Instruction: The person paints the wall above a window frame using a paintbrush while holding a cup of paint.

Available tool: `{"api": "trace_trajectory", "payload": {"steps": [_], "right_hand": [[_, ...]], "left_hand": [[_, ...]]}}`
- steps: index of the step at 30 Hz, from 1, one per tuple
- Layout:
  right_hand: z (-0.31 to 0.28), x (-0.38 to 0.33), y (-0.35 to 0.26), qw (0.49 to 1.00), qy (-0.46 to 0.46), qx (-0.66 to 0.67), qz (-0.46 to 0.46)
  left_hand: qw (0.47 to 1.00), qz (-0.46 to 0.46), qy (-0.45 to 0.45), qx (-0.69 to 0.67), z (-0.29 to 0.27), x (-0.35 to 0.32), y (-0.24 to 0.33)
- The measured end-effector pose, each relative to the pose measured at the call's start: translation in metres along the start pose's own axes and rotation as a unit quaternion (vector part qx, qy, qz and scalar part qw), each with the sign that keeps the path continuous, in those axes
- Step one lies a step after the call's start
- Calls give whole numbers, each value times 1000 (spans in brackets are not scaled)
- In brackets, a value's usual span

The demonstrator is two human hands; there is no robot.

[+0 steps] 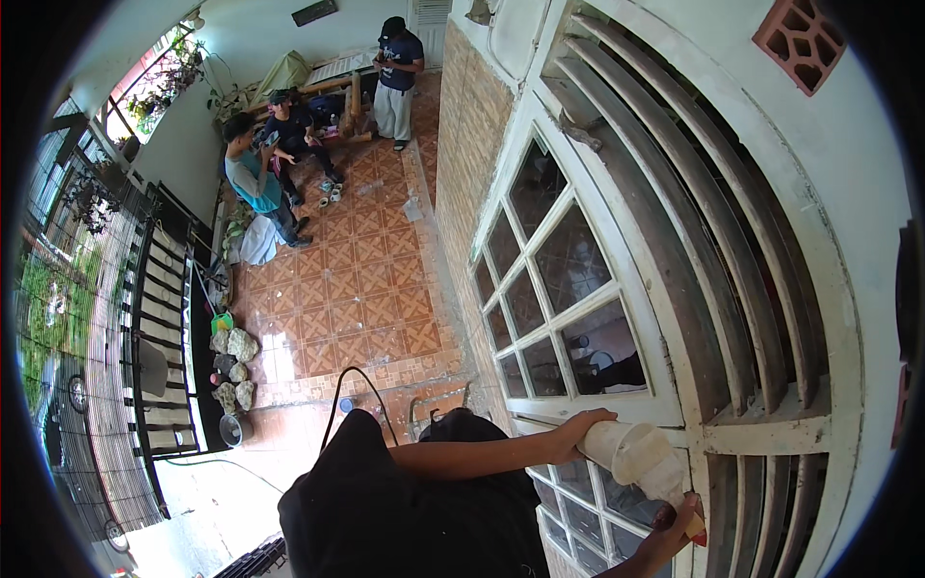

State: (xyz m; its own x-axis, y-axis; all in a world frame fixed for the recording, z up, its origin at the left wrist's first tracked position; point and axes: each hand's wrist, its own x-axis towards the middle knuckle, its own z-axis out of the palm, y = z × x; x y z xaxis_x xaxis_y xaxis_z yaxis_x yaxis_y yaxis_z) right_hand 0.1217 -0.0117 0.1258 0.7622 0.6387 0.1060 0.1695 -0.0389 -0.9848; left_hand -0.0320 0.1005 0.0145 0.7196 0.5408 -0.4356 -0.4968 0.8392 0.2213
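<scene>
Here the left hand [578, 429] is wrapped around a white plastic cup [631, 453], pale and semi-opaque, held against the white window frame [674, 409] below the glass panes. Right hand [674, 525] pinches a small reddish object [696, 525], fingers closed. Behind: terracotta tiled patio floor [356, 299], three people at its far end.

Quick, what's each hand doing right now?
Left hand: closed around the white tube, at its near end.
Right hand: on the tube's far end by the window frame; grip unclear.
</scene>
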Motion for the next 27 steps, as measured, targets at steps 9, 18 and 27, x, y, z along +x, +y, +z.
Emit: {"api": "trace_trajectory", "payload": {"steps": [9,18,27], "right_hand": [[9,-3,-3,1000,2,-5,-9],[17,-3,-6,998,-14,-46,-38],[20,6,-47,991,-121,-2,-56]], "left_hand": [[1000,11,-5,-14,-5,-4,6],[1000,2,-18,-19,0,-9,8],[998,20,-52,-9,38,-16,27]]}}
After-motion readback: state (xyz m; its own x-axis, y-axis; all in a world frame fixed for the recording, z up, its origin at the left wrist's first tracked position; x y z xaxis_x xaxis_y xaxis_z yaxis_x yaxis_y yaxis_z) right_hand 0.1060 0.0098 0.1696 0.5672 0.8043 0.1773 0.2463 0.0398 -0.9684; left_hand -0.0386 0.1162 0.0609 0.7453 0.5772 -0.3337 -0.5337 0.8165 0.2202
